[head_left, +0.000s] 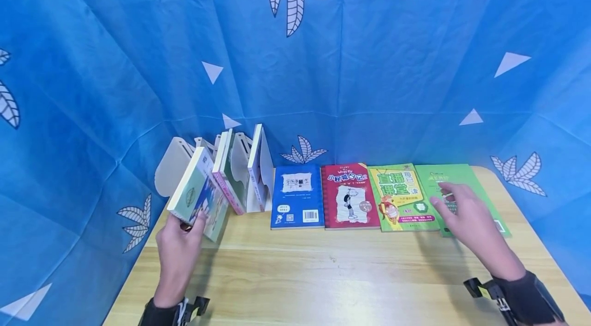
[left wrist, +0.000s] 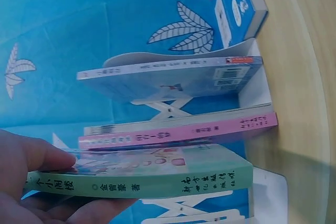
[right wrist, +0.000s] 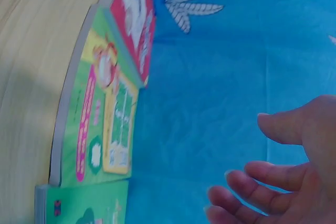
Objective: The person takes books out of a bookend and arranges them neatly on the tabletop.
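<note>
My left hand [head_left: 179, 251] grips a book with a pale green spine [left wrist: 152, 184], thumb on one cover and fingers on the other. It is held upright and tilted at the left part of a white bookend rack [head_left: 172, 167]. Just right of it in the rack stand a pink-spined book [head_left: 227, 187] and a thin bluish book [head_left: 255, 167]. My right hand [head_left: 466, 223] hovers over the green book [head_left: 480, 187] at the far right, holding nothing; its thumb and fingers are spread apart in the right wrist view.
Flat in a row along the back of the wooden table [head_left: 323, 274] lie a blue book [head_left: 297, 203], a red book [head_left: 348, 192] and a green-and-yellow book [head_left: 404, 197]. A blue patterned cloth [head_left: 369, 59] hangs behind and at both sides.
</note>
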